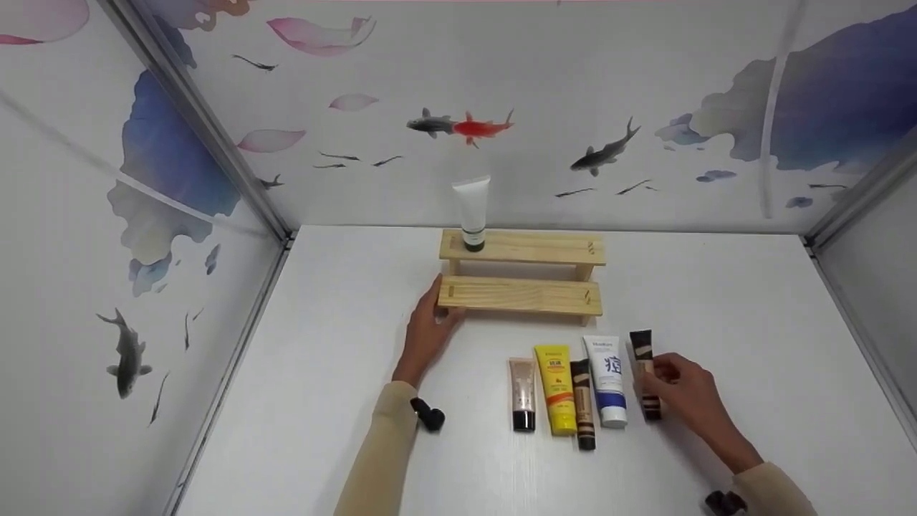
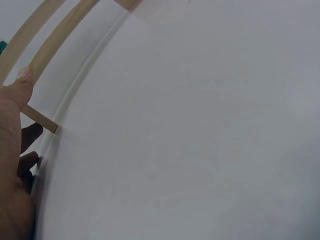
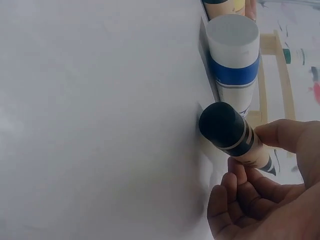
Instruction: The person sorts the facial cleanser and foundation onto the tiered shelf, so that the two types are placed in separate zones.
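Observation:
At the left end of a two-step wooden rack (image 1: 521,295), my left hand (image 1: 428,338) grips the lower step, its thumb on the front edge. The left wrist view shows that thumb against the wood, with the other fingers partly hidden. My right hand (image 1: 689,393) pinches a black-and-beige cosmetic tube (image 3: 232,131) between thumb and fingers. To its left lie a white tube with a blue band (image 1: 606,380), a second black-and-beige tube (image 1: 584,408), a yellow tube (image 1: 556,390) and a pinkish tube with a black cap (image 1: 523,394). A white tube (image 1: 473,211) stands cap-down on the upper step.
The white tabletop (image 1: 301,430) is bordered by a printed back wall (image 1: 530,79) and side walls. Metal strips (image 1: 236,351) run along the left edge. The rack stands near the back wall.

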Tool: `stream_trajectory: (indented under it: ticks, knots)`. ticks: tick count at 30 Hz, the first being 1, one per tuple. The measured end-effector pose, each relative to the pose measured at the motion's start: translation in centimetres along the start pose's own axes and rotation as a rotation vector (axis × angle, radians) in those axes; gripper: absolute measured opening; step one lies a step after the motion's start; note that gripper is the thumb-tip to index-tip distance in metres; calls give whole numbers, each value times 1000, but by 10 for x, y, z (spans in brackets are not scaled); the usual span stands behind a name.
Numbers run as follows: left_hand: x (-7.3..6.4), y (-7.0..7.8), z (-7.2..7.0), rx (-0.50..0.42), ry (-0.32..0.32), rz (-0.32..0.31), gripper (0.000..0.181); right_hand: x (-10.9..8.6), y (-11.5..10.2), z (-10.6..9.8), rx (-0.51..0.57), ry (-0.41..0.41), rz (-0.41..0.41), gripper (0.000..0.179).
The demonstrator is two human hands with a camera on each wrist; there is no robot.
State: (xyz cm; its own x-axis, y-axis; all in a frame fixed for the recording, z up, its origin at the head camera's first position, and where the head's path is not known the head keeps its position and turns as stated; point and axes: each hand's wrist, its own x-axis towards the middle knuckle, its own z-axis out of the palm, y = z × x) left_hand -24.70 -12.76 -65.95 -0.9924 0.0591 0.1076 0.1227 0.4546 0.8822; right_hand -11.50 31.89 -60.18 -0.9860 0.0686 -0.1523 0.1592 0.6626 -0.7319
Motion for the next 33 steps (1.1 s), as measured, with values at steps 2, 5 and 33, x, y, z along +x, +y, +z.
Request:
stream_trajectory:
  ticks: [2,5,33]
  knots:
    - [0,0,1,-2,0,6,93,0,0,-1,4,13,-7,49]
    - [0,0,2,-6,-2,11,94,-1,-3,-5,-3,36,-17,46]
    - [0,-4,-1,-26,-10,3,96,30,-45,-29,61,188,-189,34]
